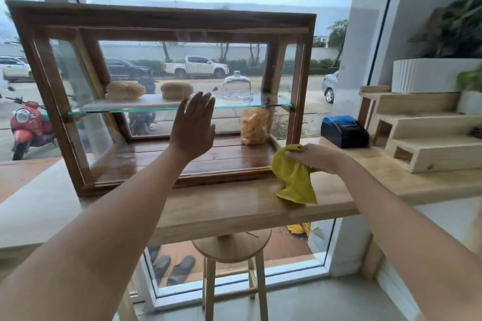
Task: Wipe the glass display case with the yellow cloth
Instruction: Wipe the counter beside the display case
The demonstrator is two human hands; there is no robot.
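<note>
The glass display case (167, 21) has a dark wooden frame and stands on a wooden counter (234, 206) in front of a window. My left hand (194, 125) is raised flat, fingers together and open, in front of the case's front at shelf height. My right hand (317, 157) grips the yellow cloth (294, 180) by its top, beside the case's lower right corner. The cloth hangs down and its lower edge rests on the counter.
Inside the case, a glass shelf (271, 106) carries two round loaves and a glass dome (236, 85); a bag of yellow snacks (254, 126) stands below. A black and blue printer (344, 131), stepped wooden risers (427, 138) and a white planter (427, 74) stand on the right. A stool (232, 245) sits under the counter.
</note>
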